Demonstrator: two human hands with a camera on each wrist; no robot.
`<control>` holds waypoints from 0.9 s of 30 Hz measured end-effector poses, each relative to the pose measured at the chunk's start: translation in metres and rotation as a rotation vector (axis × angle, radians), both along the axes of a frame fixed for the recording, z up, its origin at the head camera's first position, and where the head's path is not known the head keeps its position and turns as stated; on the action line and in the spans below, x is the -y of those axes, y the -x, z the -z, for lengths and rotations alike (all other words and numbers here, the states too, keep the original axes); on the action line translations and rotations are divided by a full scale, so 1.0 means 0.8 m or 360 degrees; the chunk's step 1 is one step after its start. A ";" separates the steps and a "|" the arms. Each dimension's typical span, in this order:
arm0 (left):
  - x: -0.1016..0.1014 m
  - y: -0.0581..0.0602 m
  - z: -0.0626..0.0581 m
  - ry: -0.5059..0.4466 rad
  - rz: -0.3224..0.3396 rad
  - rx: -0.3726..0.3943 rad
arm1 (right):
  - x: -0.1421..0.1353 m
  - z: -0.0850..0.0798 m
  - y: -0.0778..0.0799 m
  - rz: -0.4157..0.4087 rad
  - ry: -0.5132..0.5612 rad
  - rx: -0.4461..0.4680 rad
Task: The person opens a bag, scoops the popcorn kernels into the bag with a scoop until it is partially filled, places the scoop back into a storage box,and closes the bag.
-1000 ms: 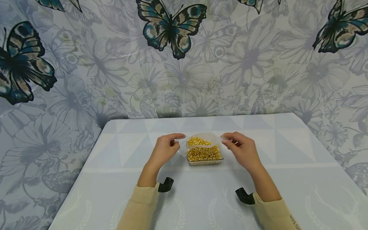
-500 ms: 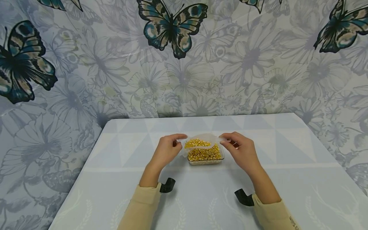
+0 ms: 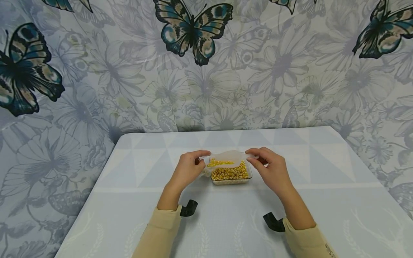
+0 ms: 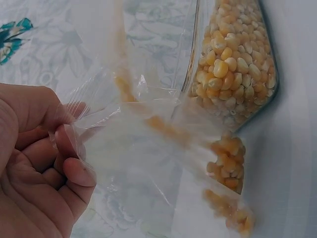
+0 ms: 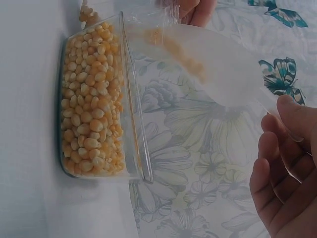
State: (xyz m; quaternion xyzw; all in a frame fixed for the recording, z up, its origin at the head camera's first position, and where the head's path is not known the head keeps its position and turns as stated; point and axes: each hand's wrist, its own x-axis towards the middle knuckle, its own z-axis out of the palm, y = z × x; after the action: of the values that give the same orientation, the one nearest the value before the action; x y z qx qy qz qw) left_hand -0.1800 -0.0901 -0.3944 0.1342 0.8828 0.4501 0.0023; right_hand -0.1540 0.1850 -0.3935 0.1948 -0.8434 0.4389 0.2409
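Observation:
A translucent plastic bag spreads between both hands at the far middle of the table. My left hand pinches its crinkled clear corner, as the left wrist view shows up close. On the other side my right hand holds the bag's opposite edge between thumb and fingers. Under and in front of the bag stands a clear glass container full of yellow corn kernels. More kernels show at the bag's lower part beside the container's corner. Others look blurred through the film.
A pale patterned cloth covers the table. Behind its far edge hangs a floral backdrop with dark butterflies. Black curved pieces stick out at both cuffs of the tan sleeves.
The bag's near edge has shifted slightly, and fewer kernels show in the bag than before. My left hand has moved a little to the right; the right hand has shifted slightly left.

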 end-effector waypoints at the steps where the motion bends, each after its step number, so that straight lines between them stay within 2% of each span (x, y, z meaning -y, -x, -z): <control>1: 0.000 0.000 0.000 0.0000 0.0000 0.0003 | 0.000 0.000 0.000 0.0001 0.0002 -0.0005; 17: 0.000 -0.001 0.002 -0.0025 0.0003 -0.0054 | 0.001 -0.002 -0.001 0.0006 0.0010 -0.0021; 27: 0.000 -0.001 0.002 -0.0027 -0.0035 -0.0074 | 0.000 -0.001 0.000 0.0004 -0.0035 -0.0002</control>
State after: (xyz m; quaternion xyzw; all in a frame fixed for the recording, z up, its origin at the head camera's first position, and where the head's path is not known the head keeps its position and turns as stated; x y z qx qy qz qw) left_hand -0.1793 -0.0904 -0.3959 0.1348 0.8802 0.4544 -0.0244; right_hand -0.1538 0.1853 -0.3924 0.1966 -0.8483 0.4293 0.2397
